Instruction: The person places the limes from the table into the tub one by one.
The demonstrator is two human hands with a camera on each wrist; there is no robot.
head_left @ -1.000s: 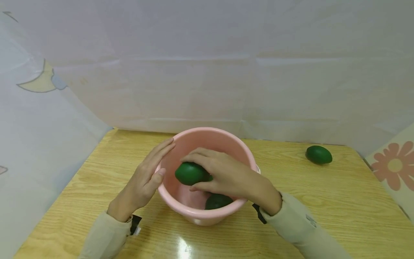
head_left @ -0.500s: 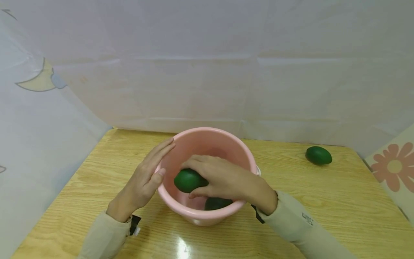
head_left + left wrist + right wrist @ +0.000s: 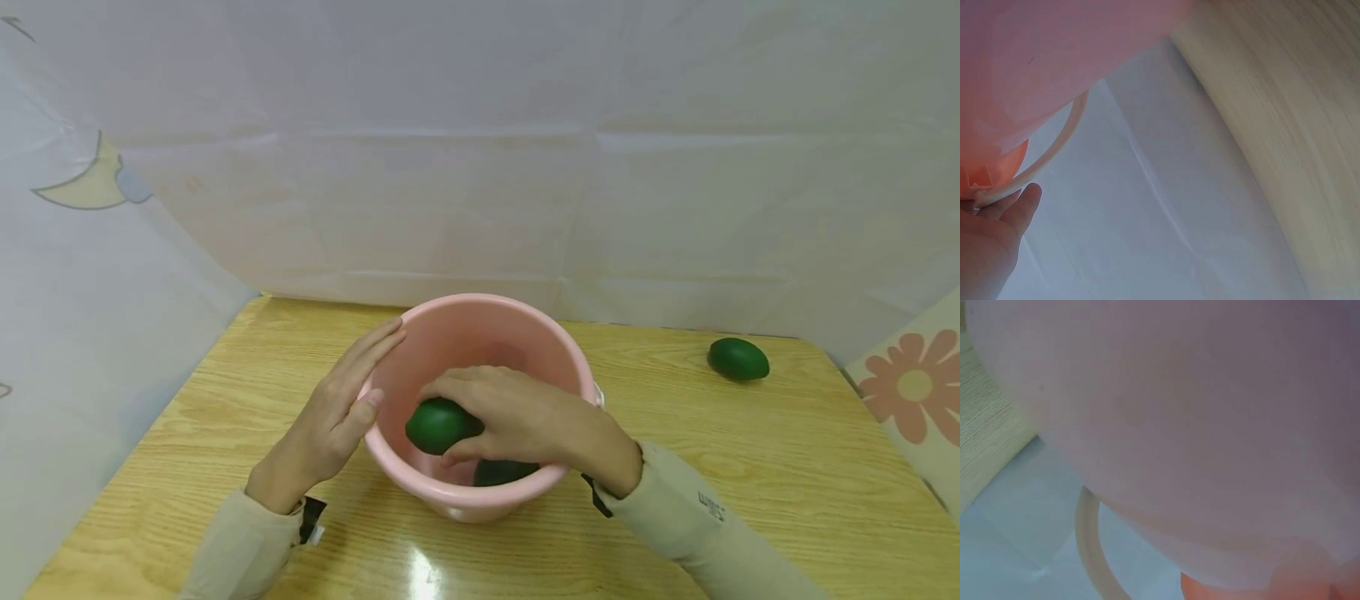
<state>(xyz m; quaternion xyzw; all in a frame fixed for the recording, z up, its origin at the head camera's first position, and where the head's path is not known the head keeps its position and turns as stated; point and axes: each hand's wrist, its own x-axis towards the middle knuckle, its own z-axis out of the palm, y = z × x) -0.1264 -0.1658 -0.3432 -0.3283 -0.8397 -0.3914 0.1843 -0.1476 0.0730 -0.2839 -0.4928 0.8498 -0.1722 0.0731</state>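
A pink bucket (image 3: 525, 307) stands on the wooden table. Inside it, my right hand (image 3: 510, 408) grips a smooth, dark-green oval fruit (image 3: 441, 427) with a slightly pointed end, fingers over its top and thumb along its near side. Beneath that hand, a second green fruit (image 3: 504, 473) lies low in the bucket, partly covered by the hand and the near rim. My left hand (image 3: 337, 404) rests on the bucket's left rim with its fingers extended. In the left wrist view, that hand (image 3: 988, 247) is beside the bucket's pale handle (image 3: 1063, 140). The bucket's outer wall (image 3: 1179, 425) fills most of the right wrist view, which hides the right hand.
A third green fruit (image 3: 738, 359) lies on the table (image 3: 675, 433) at the far right. Behind the table hangs a pale sheet (image 3: 465, 167), with a printed moon at left and a printed flower at right.
My right hand has gone lower into the bucket with the green fruit in its grip. My left hand has stayed on the rim.
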